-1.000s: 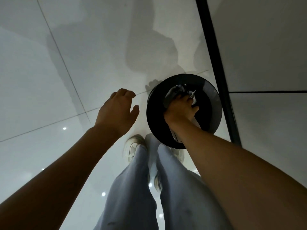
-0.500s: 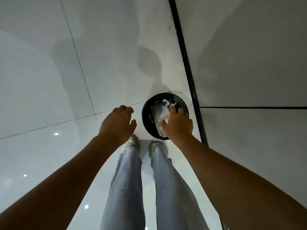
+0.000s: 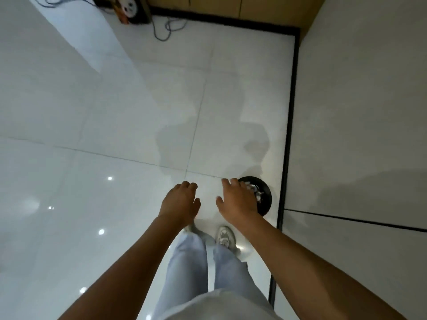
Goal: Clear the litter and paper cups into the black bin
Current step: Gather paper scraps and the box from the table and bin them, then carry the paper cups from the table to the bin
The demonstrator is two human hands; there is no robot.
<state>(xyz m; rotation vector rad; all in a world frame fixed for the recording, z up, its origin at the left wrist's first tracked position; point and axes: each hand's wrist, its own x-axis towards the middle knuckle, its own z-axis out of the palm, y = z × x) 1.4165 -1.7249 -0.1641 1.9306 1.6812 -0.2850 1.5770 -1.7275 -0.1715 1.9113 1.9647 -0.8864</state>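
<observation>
**Both hands free above the filled bin**

Your right hand (image 3: 238, 202) hangs over the black bin (image 3: 265, 199) with fingers loosely spread, gripping nothing. Crumpled litter (image 3: 254, 191) lies inside the bin, which stands on the floor (image 3: 115, 112) close to the wall (image 3: 358, 112), out of the walkway. Your left hand (image 3: 180, 202) hangs relaxed and empty beside it, likely for balance.

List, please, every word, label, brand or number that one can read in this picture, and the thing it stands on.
None can be read.
The orange and black object by the far wall bears coloured markings, too blurred to read.
The black bin, its litter and the shoe show no text.
</observation>
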